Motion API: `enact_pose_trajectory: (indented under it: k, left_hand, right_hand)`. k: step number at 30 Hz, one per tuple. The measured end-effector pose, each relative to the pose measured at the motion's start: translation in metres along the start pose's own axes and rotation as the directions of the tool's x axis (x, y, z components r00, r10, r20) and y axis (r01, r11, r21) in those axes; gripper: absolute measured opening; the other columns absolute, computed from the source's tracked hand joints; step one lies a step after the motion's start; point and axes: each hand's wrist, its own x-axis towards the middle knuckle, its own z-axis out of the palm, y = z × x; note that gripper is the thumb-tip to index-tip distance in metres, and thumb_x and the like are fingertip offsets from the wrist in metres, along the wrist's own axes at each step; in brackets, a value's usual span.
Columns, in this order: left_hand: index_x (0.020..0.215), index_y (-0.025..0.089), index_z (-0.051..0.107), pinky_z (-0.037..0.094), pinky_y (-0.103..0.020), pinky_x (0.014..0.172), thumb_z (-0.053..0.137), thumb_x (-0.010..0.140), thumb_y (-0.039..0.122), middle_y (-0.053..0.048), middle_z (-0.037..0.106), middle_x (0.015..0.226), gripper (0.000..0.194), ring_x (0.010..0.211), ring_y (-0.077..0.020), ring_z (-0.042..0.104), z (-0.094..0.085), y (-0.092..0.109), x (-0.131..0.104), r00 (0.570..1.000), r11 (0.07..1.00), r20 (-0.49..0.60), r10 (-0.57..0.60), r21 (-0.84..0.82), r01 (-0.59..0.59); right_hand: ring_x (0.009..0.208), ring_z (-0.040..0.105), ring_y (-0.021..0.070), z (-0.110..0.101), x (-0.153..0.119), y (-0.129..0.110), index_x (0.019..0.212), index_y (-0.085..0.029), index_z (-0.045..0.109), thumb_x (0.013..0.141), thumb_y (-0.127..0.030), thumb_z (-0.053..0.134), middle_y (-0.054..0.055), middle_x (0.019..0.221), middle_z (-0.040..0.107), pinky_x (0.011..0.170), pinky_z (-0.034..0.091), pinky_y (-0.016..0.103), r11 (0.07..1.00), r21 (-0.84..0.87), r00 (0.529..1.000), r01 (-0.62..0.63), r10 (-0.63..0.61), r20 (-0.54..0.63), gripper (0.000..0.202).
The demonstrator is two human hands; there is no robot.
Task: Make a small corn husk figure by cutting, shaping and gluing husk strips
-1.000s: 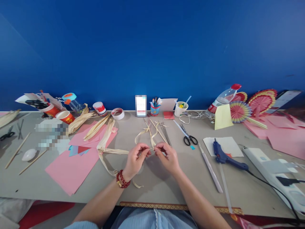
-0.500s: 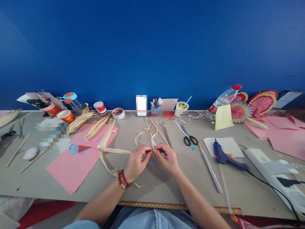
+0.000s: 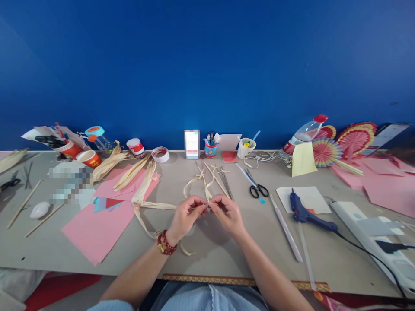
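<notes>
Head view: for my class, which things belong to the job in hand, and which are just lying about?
Seemingly in the job:
- pale strips, apparently pinched by left hand and right hand
- perhaps the husk bundle left of them

Apparently just lying about, untouched:
- glue gun
- pink paper
- tape roll
- plastic bottle

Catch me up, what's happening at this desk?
Someone is working pale strips with bare hands. The left hand and right hand meet fingertip to fingertip at the strips' near end; the fingers hide the details there. The scissors and glue gun lie off to the right, out of hand.
</notes>
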Motion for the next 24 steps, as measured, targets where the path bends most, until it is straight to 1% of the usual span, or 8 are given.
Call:
enact_pose_trajectory:
  k: [2,6,10,12,15,18,21,24]
  left_hand:
    - [0.089,0.017,0.066,0.051,-0.025,0.065,0.063,0.089,0.034,-0.003,0.070,0.077,0.017,0.068,-0.0148,0.064,-0.0002,0.0004,-0.0007,1.000,0.998,0.002,0.020,0.051,-0.020]
    - [0.087,0.017,0.065,0.049,-0.023,0.064,0.060,0.090,0.032,-0.003,0.068,0.077,0.016,0.069,-0.0142,0.062,-0.0001,0.0030,-0.0022,0.995,0.980,0.022,0.095,0.176,-0.097]
    - [0.088,0.017,0.064,0.044,-0.020,0.056,0.057,0.091,0.031,-0.002,0.066,0.074,0.016,0.067,-0.0132,0.059,-0.0005,0.0030,-0.0025,0.993,0.960,0.030,0.117,0.253,-0.121]
    - [0.093,0.018,0.064,0.045,-0.021,0.057,0.057,0.092,0.032,-0.002,0.066,0.074,0.017,0.067,-0.0134,0.060,-0.0007,0.0016,-0.0021,0.995,0.966,0.020,0.102,0.237,-0.104]
    - [0.098,0.018,0.065,0.050,-0.024,0.064,0.056,0.093,0.033,-0.002,0.067,0.075,0.019,0.067,-0.0141,0.063,-0.0005,-0.0003,-0.0013,0.996,0.977,0.016,0.092,0.192,-0.093]
    - [0.092,0.017,0.064,0.051,-0.024,0.065,0.056,0.093,0.032,-0.002,0.067,0.075,0.017,0.066,-0.0138,0.063,0.0003,-0.0005,-0.0011,0.995,0.978,0.020,0.096,0.186,-0.098]
    - [0.090,0.017,0.063,0.051,-0.024,0.064,0.057,0.092,0.032,-0.001,0.067,0.074,0.016,0.064,-0.0133,0.063,0.0005,-0.0006,-0.0017,0.997,0.985,0.009,0.071,0.157,-0.072]
    - [0.087,0.017,0.062,0.050,-0.024,0.061,0.057,0.093,0.033,-0.001,0.066,0.070,0.018,0.061,-0.0129,0.061,-0.0002,-0.0014,-0.0024,0.999,0.990,0.020,0.043,0.131,-0.046]
  right_hand:
    - [0.066,0.062,0.0161,0.0001,-0.0003,0.0007,0.083,-0.020,0.063,0.095,-0.033,0.057,0.003,0.075,0.064,0.061,0.051,0.026,1.000,-0.012,1.000,0.008,-0.008,0.003,0.018]
    - [0.067,0.062,0.0161,0.0011,-0.0008,0.0021,0.085,-0.020,0.063,0.095,-0.033,0.056,0.003,0.077,0.065,0.063,0.052,0.026,0.999,-0.031,1.000,0.027,-0.027,0.015,0.017]
    - [0.066,0.063,0.0159,0.0017,-0.0007,0.0044,0.084,-0.021,0.062,0.095,-0.033,0.056,0.003,0.077,0.064,0.062,0.052,0.026,0.999,-0.045,1.000,0.017,-0.017,-0.001,0.018]
    - [0.065,0.063,0.0157,0.0013,-0.0005,0.0058,0.085,-0.021,0.062,0.096,-0.033,0.055,0.003,0.078,0.064,0.063,0.052,0.026,0.998,-0.053,1.000,0.017,-0.017,-0.004,0.018]
    - [0.065,0.063,0.0154,0.0007,-0.0003,0.0076,0.085,-0.021,0.062,0.096,-0.033,0.055,0.003,0.078,0.064,0.062,0.052,0.025,0.999,-0.051,1.000,0.015,-0.016,-0.013,0.017]
    - [0.065,0.063,0.0154,0.0005,0.0002,0.0083,0.085,-0.021,0.061,0.095,-0.034,0.055,0.002,0.076,0.064,0.061,0.052,0.025,0.999,-0.054,0.999,0.007,-0.009,-0.033,0.018]
    - [0.064,0.064,0.0153,0.0007,0.0007,0.0079,0.086,-0.021,0.061,0.096,-0.034,0.055,0.002,0.076,0.063,0.061,0.053,0.025,0.998,-0.059,0.998,0.013,-0.016,-0.057,0.017]
    - [0.063,0.063,0.0148,0.0010,0.0010,0.0068,0.085,-0.021,0.060,0.096,-0.033,0.054,0.001,0.076,0.062,0.060,0.052,0.024,0.998,-0.056,0.998,0.016,-0.019,-0.061,0.017]
